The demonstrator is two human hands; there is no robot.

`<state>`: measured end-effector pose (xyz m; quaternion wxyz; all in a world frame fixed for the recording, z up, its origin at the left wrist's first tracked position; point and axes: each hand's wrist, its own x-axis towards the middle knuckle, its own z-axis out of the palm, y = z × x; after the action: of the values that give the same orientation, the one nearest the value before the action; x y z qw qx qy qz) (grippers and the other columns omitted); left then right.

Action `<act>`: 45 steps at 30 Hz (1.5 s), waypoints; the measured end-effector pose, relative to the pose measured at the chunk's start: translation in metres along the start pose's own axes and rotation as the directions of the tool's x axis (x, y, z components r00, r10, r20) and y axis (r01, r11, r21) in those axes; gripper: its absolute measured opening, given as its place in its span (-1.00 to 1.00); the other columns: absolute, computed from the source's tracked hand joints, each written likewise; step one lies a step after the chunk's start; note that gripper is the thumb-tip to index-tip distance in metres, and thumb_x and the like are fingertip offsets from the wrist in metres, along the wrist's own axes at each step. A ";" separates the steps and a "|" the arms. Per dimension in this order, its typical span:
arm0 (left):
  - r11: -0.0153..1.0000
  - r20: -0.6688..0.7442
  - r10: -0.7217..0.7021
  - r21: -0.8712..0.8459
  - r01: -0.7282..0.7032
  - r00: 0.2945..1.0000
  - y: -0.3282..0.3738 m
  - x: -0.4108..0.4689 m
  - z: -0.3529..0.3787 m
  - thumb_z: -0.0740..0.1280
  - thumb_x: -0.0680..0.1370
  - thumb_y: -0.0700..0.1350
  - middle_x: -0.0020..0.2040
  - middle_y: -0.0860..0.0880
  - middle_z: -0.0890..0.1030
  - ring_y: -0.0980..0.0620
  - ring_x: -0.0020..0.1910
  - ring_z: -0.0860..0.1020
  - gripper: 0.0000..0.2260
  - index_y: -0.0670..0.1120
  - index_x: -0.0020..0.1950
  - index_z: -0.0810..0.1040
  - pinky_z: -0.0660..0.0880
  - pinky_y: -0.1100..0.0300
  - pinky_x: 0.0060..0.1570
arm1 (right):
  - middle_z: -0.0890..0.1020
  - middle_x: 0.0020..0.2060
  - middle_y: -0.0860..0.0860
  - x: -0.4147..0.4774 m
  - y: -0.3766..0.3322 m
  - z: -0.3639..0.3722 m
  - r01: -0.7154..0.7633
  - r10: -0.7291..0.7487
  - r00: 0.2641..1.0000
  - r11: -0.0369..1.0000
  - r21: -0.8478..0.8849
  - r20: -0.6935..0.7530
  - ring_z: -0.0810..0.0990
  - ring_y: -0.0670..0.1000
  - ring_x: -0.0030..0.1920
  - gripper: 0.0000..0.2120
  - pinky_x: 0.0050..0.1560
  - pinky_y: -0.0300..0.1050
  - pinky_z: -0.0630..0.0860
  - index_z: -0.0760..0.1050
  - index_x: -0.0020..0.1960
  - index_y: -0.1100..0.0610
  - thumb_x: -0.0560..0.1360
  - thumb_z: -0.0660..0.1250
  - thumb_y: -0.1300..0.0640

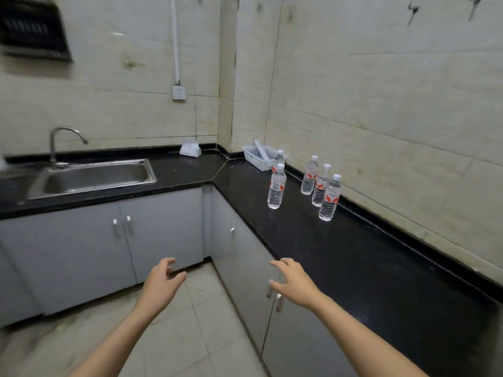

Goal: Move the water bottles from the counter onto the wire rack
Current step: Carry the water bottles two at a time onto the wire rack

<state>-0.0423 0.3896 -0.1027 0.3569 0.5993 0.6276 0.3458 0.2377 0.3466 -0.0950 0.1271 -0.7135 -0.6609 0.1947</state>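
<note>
at the far left a dark slatted fixture (32, 31) hung on the wall, too blurred to make out. below it a steel sink (92, 176) with a curved faucet (58, 142) sat in the black counter (353, 254). the left hand (160, 281) hovered over the floor before the grey cabinets, fingers loosely spread, holding nothing. a white packet (190, 149) lay by the back wall, and a white basket (255, 156) sat in the corner. the right hand (292, 284) reached out near the counter's edge, fingers spread and empty. the five water bottles (277, 186) stood upright on the counter, well apart from both hands: two in front of the basket, three (330, 198) clustered along the right wall.
</note>
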 end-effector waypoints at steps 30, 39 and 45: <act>0.982 -0.094 -0.135 -0.144 0.120 0.986 -0.019 0.360 0.010 0.30 0.51 -0.17 0.30 -0.29 0.39 -0.23 0.23 0.41 -0.60 -0.21 0.32 0.34 0.36 -0.04 0.16 | 0.43 0.24 0.22 0.376 0.038 -0.048 -0.245 0.298 0.938 0.931 0.269 -0.177 0.39 0.18 0.27 -0.51 0.28 0.02 0.34 0.33 0.32 0.19 0.45 0.33 0.08; 0.975 0.105 -0.161 -0.139 0.175 0.981 -0.040 0.479 0.044 0.31 0.49 -0.22 0.23 -0.32 0.41 -0.16 0.10 0.43 -0.62 -0.25 0.28 0.38 0.34 0.01 0.09 | 0.41 0.26 0.26 0.433 0.049 -0.035 -0.447 0.585 0.775 0.775 0.448 -0.239 0.34 0.20 0.30 -0.43 0.28 0.05 0.30 0.26 0.34 0.20 0.41 0.38 0.11; 0.980 0.218 -0.134 -0.115 0.162 0.967 -0.021 0.539 0.102 0.32 0.49 -0.22 0.20 -0.28 0.43 -0.18 0.09 0.46 -0.63 -0.25 0.28 0.37 0.33 0.06 0.05 | 0.40 0.29 0.25 0.487 0.071 -0.045 -0.381 0.626 0.683 0.745 0.547 -0.376 0.35 0.23 0.31 -0.29 0.29 0.09 0.32 0.15 0.39 0.20 0.36 0.43 0.21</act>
<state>0.0206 0.9276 -0.1900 0.4848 0.5586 0.6054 0.2939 0.3457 0.8264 -0.1395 0.3990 -0.8494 -0.3093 0.1537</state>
